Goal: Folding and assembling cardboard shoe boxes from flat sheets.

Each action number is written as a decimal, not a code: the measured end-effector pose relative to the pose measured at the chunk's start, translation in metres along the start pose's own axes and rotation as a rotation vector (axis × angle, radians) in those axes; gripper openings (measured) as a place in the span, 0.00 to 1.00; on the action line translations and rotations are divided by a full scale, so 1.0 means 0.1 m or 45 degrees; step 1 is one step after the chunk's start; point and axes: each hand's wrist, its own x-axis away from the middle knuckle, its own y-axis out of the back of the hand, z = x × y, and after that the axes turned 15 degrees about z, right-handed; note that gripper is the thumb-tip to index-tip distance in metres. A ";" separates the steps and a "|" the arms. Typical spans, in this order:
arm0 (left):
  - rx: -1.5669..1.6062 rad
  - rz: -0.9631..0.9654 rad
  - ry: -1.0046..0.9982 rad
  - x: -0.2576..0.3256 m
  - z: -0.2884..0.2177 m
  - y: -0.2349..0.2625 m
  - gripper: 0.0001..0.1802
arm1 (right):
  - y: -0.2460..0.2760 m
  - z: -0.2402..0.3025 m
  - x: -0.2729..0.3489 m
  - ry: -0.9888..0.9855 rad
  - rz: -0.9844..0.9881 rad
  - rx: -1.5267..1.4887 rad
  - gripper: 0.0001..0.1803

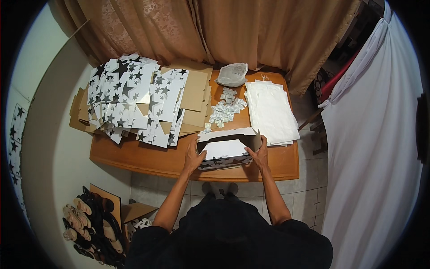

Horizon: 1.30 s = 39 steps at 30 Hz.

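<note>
at the table's near edge, the left hand and right hand grip the white star-printed cardboard box, fingers closed on its sides; squaring it seems next.

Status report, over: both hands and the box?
Left hand, right hand grip star-print box sides. Box open on table. Nothing blocking.
</note>
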 end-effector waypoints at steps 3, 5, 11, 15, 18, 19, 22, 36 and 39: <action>0.014 0.145 0.022 -0.03 -0.02 0.09 0.41 | 0.09 0.15 0.00 -0.006 0.028 0.003 0.51; -0.048 0.199 -0.020 -0.04 -0.01 0.14 0.40 | 0.11 0.21 -0.02 0.090 -0.007 0.120 0.51; -0.339 0.374 0.009 -0.07 -0.07 0.16 0.43 | 0.36 0.17 -0.12 0.314 0.116 0.220 0.48; -0.576 0.350 0.058 -0.04 -0.05 0.10 0.44 | 0.54 0.28 -0.21 0.035 0.436 0.328 0.39; -0.563 0.342 0.114 -0.05 -0.05 0.06 0.43 | 0.59 0.40 -0.19 0.023 0.554 0.439 0.34; -0.538 0.338 0.158 -0.05 -0.06 0.05 0.43 | 0.58 0.47 -0.17 -0.036 0.623 0.469 0.33; -0.663 0.281 0.203 -0.04 -0.08 -0.06 0.42 | 0.54 0.44 -0.14 -0.004 0.674 0.588 0.30; -0.781 0.250 0.331 0.03 -0.19 -0.47 0.51 | 0.14 0.42 0.01 0.101 0.599 0.934 0.41; -0.831 0.310 0.206 0.05 -0.19 -0.46 0.53 | 0.11 0.33 0.07 -0.035 0.544 0.906 0.46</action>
